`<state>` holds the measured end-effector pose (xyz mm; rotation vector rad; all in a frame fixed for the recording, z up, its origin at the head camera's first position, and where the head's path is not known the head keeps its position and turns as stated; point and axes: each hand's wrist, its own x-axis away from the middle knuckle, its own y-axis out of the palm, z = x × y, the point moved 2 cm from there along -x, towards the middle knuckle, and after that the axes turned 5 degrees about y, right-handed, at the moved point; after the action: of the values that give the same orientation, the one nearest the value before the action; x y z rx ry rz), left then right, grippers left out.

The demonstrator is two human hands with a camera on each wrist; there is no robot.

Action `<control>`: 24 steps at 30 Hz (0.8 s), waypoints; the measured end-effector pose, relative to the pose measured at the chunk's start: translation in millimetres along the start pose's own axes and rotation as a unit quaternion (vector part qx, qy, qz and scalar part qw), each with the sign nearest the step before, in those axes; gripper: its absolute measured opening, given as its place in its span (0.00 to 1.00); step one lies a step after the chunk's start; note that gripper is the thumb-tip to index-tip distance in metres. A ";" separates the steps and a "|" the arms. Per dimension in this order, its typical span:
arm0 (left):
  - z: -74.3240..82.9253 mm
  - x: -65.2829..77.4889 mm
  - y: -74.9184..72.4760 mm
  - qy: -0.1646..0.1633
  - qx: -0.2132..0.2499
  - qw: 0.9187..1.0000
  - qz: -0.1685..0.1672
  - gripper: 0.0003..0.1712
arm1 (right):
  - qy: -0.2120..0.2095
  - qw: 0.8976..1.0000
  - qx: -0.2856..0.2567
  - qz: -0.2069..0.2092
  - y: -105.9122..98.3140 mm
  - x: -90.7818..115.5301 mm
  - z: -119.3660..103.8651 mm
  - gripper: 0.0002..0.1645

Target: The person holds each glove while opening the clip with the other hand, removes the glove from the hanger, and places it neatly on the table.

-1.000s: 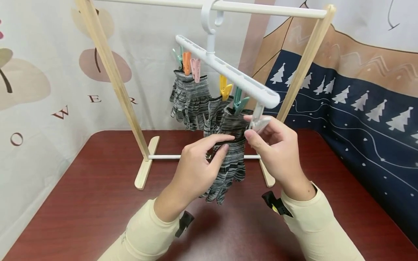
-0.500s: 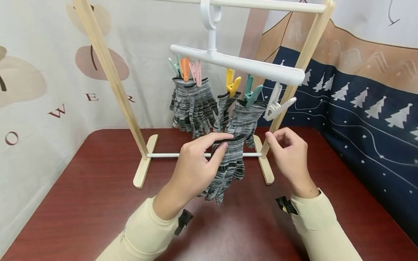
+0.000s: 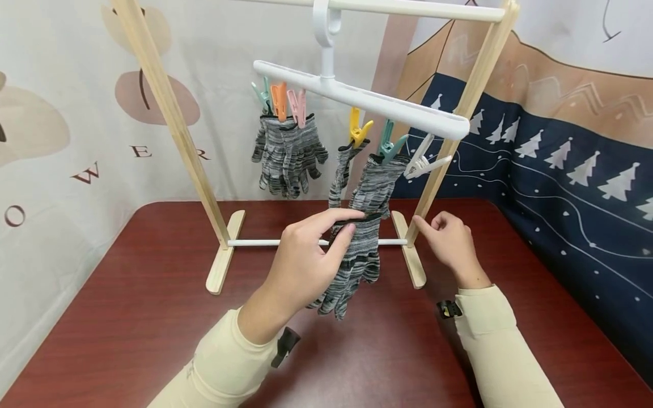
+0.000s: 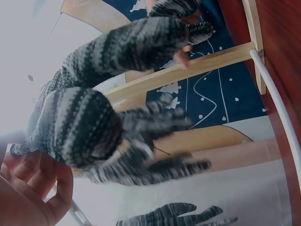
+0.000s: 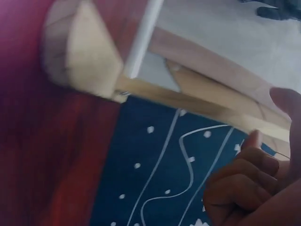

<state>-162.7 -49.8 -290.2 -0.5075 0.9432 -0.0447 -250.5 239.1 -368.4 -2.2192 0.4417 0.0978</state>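
Observation:
My left hand (image 3: pixel 311 243) pinches the black-edged cuff of a grey-and-black knit glove (image 3: pixel 359 255) between thumb and fingers; the glove's fingers hang down. Behind and above it, another knit glove (image 3: pixel 374 184) hangs from a teal clothespin (image 3: pixel 390 148). A white clothespin (image 3: pixel 423 164) is beside that glove's cuff; whether it grips the cloth I cannot tell. A yellow clothespin (image 3: pixel 359 131) holds a further glove (image 3: pixel 342 173). My right hand (image 3: pixel 450 243) is apart from everything, below the white clothespin, fingers loosely curled and holding nothing. In the left wrist view, gloves (image 4: pixel 77 127) partly cover the left hand.
A white clip hanger (image 3: pixel 388 105) hangs slanted from the white rail (image 3: pixel 418 8) of a wooden stand (image 3: pixel 170 119). Towards the left end, knit gloves (image 3: pixel 288 156) hang under teal, orange and pink clothespins (image 3: pixel 279 102). The red-brown table (image 3: pixel 153 340) lies beneath.
My right hand has let go of the white clothespin and drawn down and right. The hanger has swung, its right end moving rightward and up. My left hand keeps its pinch on the glove.

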 end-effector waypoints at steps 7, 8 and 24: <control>-0.1 -0.4 0.3 -0.002 -0.003 1.000 -0.012 0.12 | 0.013 0.997 0.015 -0.070 12.1 -8.7 12.0 0.34; -0.2 -0.4 0.3 -0.004 -0.003 1.000 -0.014 0.12 | 0.012 0.997 0.014 -0.072 13.8 -9.6 13.1 0.34; -4.4 0.7 1.6 -0.023 -0.019 0.999 -0.034 0.13 | -0.053 0.995 0.075 -0.032 28.9 -8.9 15.3 0.18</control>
<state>-166.1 -50.4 -293.6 -0.5740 0.8827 -0.0768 -267.6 236.6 -397.6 -2.0665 0.3075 0.1433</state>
